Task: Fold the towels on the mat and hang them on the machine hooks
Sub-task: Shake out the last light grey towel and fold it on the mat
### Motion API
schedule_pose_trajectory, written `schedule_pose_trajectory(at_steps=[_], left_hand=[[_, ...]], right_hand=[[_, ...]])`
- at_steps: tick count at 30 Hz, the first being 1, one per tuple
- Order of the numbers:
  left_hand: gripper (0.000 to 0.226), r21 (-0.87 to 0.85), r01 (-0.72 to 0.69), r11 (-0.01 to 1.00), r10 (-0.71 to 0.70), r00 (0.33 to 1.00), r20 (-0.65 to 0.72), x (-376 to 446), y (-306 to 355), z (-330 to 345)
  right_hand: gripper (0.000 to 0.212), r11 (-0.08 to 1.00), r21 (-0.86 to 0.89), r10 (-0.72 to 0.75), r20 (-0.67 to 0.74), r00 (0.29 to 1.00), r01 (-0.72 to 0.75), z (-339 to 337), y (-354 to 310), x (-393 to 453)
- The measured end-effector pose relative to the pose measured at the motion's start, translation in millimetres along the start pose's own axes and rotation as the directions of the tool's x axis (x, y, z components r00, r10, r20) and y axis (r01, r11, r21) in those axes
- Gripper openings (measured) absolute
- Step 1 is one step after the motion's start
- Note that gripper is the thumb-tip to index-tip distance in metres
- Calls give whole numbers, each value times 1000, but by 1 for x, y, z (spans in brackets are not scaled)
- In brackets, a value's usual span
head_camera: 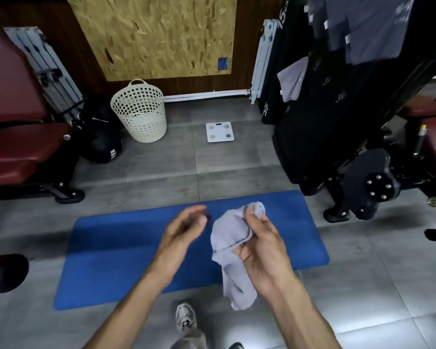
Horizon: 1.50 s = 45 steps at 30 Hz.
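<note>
A crumpled light-grey cloth towel point(233, 250) is held in the right hand point(258, 250) above the long blue foam mat point(116, 250); it hangs bunched, no clean edge showing. No other towel is seen on the mat. Folding judged barely begun.

For a good fold, two corners are best found first and the cloth shaken flat, then laid on the mat and halved with edges matched. A hem should be left free at the top so the fold can be caught on a hook of the black weight machine point(320, 117), where several grey towels point(291, 79) are already hung.

Right hand: palm turned inward, fingers curled round the upper part of the towel, thumb pinching the top bunch; lower cloth drapes past the wrist. Left hand point(184, 230): just beside the towel, apart from it, fingers loosely spread and slightly bent, nothing held; somewhat blurred. Both forearms are extended forward over the mat.
</note>
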<state>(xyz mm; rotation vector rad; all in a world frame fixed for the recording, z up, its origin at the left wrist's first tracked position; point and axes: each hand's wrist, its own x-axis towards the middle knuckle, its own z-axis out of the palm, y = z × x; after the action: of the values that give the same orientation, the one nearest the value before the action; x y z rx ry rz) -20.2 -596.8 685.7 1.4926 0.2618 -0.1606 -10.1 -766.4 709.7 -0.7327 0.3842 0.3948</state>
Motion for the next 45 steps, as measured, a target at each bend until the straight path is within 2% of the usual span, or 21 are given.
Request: schedule_pose_trajectory(at_steps=[2, 4, 6, 8, 12, 14, 17, 19, 22, 23, 25, 27, 29, 31, 33, 35, 37, 40, 41, 43, 45], left_hand=[[63, 20, -29, 999, 22, 963, 269, -3, -11, 3], [82, 150, -60, 987, 0, 929, 371, 5, -30, 10], [85, 230, -47, 972, -29, 948, 318, 18, -47, 19], [76, 240, -40, 970, -24, 965, 260, 36, -57, 28], [76, 249, -66, 966, 27, 987, 157, 69, -61, 41], [61, 237, -101, 966, 89, 994, 59, 89, -62, 44], [19, 244, -85, 966, 100, 994, -47, 115, -51, 44], [15, 200, -93, 975, 102, 994, -33, 124, -37, 38], [15, 66, -88, 994, 85, 995, 44, 131, -18, 16], [22, 53, -85, 995, 81, 994, 69, 132, -14, 7], [46, 103, -101, 989, 88, 988, 128, 135, -7, -8], [45, 186, -124, 975, 98, 985, 143, 137, -1, -12], [40, 225, -126, 966, 97, 986, 136, 139, 6, -6], [31, 227, -111, 968, 71, 982, 178, 139, 12, 6], [25, 257, -85, 963, 38, 982, 184, 142, 15, 27], [23, 283, -41, 958, 23, 997, 67, 144, 22, 53], [26, 109, 43, 993, -35, 997, -75, 148, 28, 77], [23, -233, 125, 964, -184, 950, -252, 158, 32, 104], [22, -327, 146, 934, -243, 929, -278, 160, 35, 111], [18, -498, 174, 849, -347, 896, -279, 164, 47, 125], [15, -600, 163, 783, -382, 888, -257, 165, 61, 135]], right_hand=[[12, 993, 115, 29, -63, 998, -22, 6, -10, 18], [9, 980, 195, 54, -116, 992, -30, 11, -21, 32], [18, 982, 190, 43, -166, 985, -11, 17, -34, 38], [29, 972, 233, 34, -188, 982, 11, 27, -47, 46], [24, 962, 255, -27, -270, 962, 99, 43, -65, 55], [28, 957, 255, -71, -252, 965, 137, 49, -73, 58], [32, 951, 241, -151, -189, 970, 195, 54, -88, 62], [33, 962, 164, -193, -148, 970, 217, 56, -100, 68], [15, 968, 23, -244, -144, 959, 249, 44, -124, 84], [20, 963, -1, -266, -159, 951, 269, 37, -133, 91], [30, 951, -81, -310, -201, 929, 299, 19, -148, 110], [33, 940, -214, -315, -248, 916, 265, 2, -157, 128], [20, 935, -298, -273, -254, 928, 194, -13, -165, 145], [10, 955, -272, -172, -196, 965, 115, -23, -173, 160], [24, 976, -210, -75, -106, 992, 51, -35, -180, 172], [44, 977, -213, -53, -136, 989, 24, -48, -180, 182], [44, 966, -256, -81, -212, 974, 25, -61, -167, 180], [22, 887, -463, -127, -231, 965, 6, -78, -125, 157], [21, 861, -508, -144, -206, 968, 20, -81, -108, 146], [27, 788, -612, -141, -67, 988, 71, -88, -79, 126], [36, 627, -775, -5, 103, 995, 84, -92, -56, 113]])
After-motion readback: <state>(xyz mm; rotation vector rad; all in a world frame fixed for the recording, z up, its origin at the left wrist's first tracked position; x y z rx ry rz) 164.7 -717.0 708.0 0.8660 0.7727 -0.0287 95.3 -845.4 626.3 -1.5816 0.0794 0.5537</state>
